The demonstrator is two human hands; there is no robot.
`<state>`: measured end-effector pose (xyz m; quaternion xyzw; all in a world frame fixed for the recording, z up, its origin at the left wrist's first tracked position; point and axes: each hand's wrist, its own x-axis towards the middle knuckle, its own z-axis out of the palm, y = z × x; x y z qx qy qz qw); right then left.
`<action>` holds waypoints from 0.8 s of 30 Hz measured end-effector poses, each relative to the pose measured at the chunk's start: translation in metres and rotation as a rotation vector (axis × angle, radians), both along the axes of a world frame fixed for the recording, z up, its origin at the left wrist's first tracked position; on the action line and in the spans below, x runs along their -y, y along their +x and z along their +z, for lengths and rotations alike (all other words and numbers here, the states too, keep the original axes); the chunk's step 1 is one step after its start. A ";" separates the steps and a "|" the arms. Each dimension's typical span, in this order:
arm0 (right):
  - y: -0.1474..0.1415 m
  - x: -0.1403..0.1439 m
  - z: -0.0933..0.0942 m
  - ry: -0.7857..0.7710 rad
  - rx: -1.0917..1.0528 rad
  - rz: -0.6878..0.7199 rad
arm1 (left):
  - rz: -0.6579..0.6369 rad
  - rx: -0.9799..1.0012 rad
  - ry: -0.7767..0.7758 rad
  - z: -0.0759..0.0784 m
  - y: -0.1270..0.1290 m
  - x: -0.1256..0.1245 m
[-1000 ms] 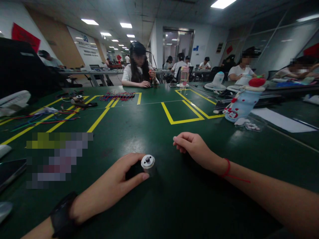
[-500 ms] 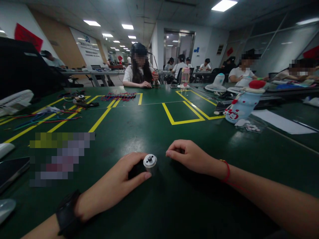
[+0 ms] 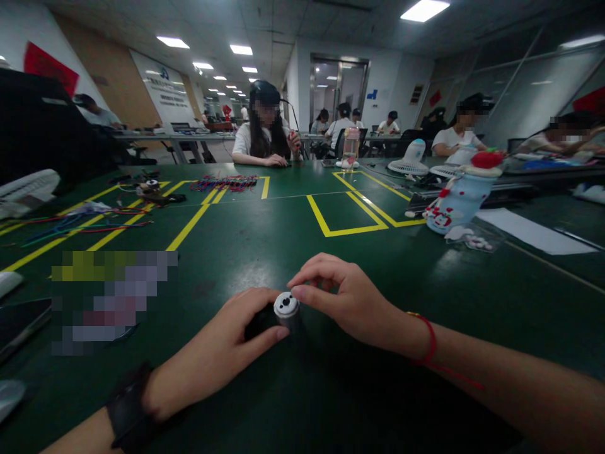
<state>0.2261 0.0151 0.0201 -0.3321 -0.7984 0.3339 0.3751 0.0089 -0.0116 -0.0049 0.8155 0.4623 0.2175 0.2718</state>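
Observation:
A small upright cylinder with a pale round top [image 3: 286, 306] stands on the green table [image 3: 302, 252] close in front of me. My left hand [image 3: 222, 353] wraps around its dark body from the left, thumb and fingers pressed against it. A black watch sits on that wrist. My right hand [image 3: 345, 296], with a red string at the wrist, hovers at the cylinder's top right, fingertips touching or nearly touching the pale cap. What the right fingers pinch, if anything, is too small to see.
Yellow tape outlines [image 3: 347, 217] mark the table ahead. Coloured wires [image 3: 80, 224] and small parts lie at the left, a wire bundle [image 3: 224, 183] farther back. A snowman-shaped bottle [image 3: 460, 195], white fans [image 3: 411, 161] and paper [image 3: 534, 230] sit at the right. Other people work at the far side.
My right hand has slid left across the table and now reaches the top of the cylinder. My left hand has kept its hold on the cylinder.

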 end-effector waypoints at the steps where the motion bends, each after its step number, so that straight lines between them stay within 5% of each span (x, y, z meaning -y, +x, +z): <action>1: 0.004 0.000 0.000 -0.013 0.024 0.007 | 0.000 0.001 0.000 0.000 0.000 0.000; 11: 0.030 -0.009 -0.016 0.044 0.385 0.148 | 0.033 -0.013 -0.032 0.000 -0.005 0.002; 24: 0.035 -0.015 -0.008 -0.022 0.390 0.235 | 0.029 -0.022 -0.022 -0.001 -0.006 0.002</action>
